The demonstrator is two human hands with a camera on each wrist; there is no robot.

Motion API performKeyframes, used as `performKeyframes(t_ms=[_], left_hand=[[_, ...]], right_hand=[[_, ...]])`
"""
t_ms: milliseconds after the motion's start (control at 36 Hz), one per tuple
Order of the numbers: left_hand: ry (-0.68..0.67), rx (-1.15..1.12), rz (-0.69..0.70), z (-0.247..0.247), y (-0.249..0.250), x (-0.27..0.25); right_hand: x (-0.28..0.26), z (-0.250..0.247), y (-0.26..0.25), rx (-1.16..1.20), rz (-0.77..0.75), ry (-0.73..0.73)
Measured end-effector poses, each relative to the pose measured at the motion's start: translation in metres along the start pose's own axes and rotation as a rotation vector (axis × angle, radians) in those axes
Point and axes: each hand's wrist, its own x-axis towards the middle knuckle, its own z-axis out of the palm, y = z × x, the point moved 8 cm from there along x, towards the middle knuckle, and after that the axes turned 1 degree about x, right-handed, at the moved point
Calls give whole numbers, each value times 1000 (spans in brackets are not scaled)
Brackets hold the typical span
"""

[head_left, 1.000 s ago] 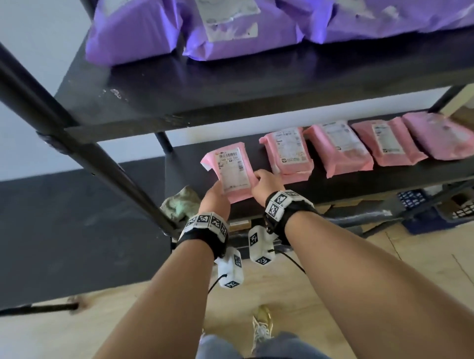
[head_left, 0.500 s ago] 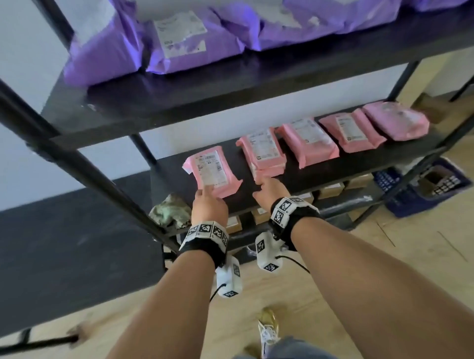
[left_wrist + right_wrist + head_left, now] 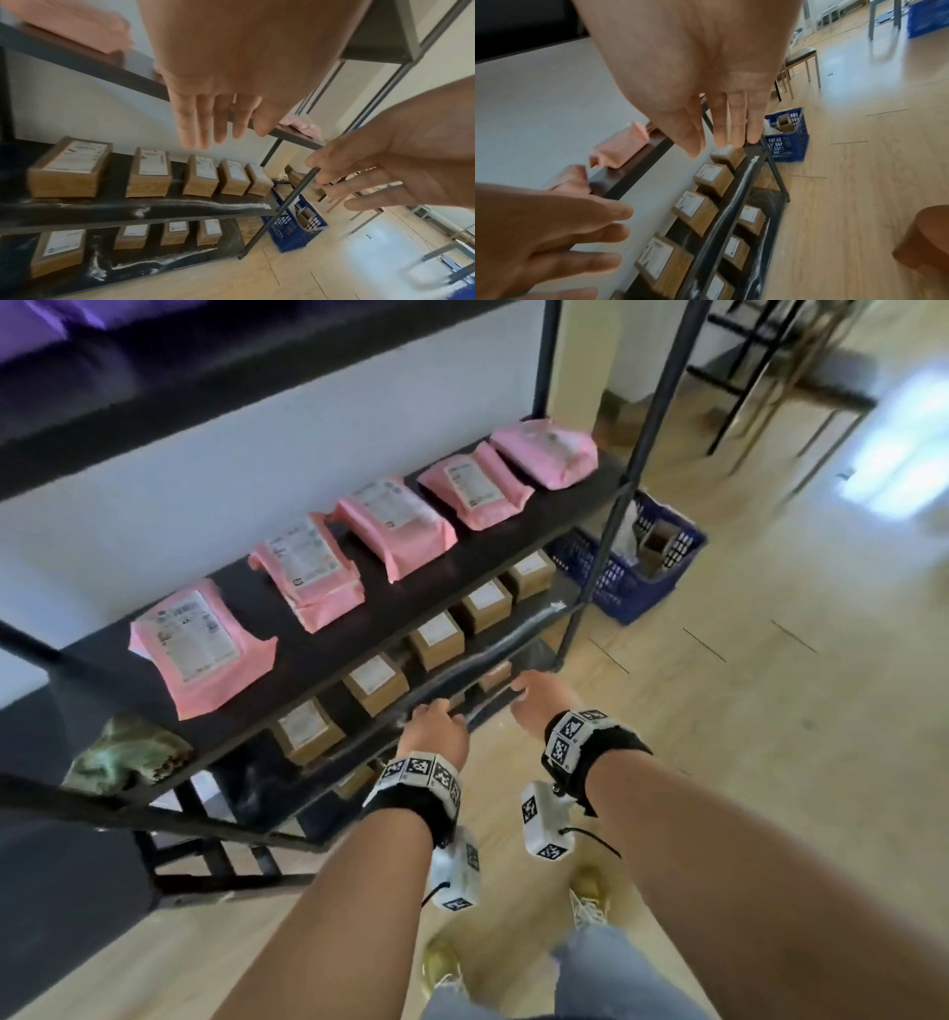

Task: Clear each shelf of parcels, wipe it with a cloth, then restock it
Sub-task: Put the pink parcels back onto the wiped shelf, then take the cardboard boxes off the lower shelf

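Both hands empty, fingers straight – left hand (image 3: 434,729) and right hand (image 3: 539,706) hang in front of the brown cardboard boxes (image 3: 375,683) on the lower black shelf (image 3: 144,209). Five pink plastic mailer parcels (image 3: 197,644) lie restocked on the shelf above, crumpled green cloth (image 3: 123,755) at its left end. Risk – the cloth gets forgotten there, or a reaching wrist snags the frame and knocks a box off.

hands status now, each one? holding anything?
Left hand: open, fingers straight, holding nothing.
Right hand: open, fingers extended, holding nothing.
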Motion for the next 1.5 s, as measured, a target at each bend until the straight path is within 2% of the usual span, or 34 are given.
performKeyframes(t_ms=[222,417,583,833,1167,1361,1500], left_hand=[[14,-23,2,52,109,34],[-21,-72,-100,96,158,54],[-36,-18,-164,96,164,94],[-55,73,-126,71,192,174],[-89,56,-151,77,232,230],[-51,0,-240,82,232,257],[41,-92,-357,91,231,272]], right_hand=[[48,-76,96,49,44,7],[91,-111,139,69,70,-33],[132,-120,137,73,56,-89],[203,-159,123,63,76,-70],[261,-193,114,19,30,-70],[303,-194,102,-55,-86,-166],[336,-181,98,-217,-250,-271]])
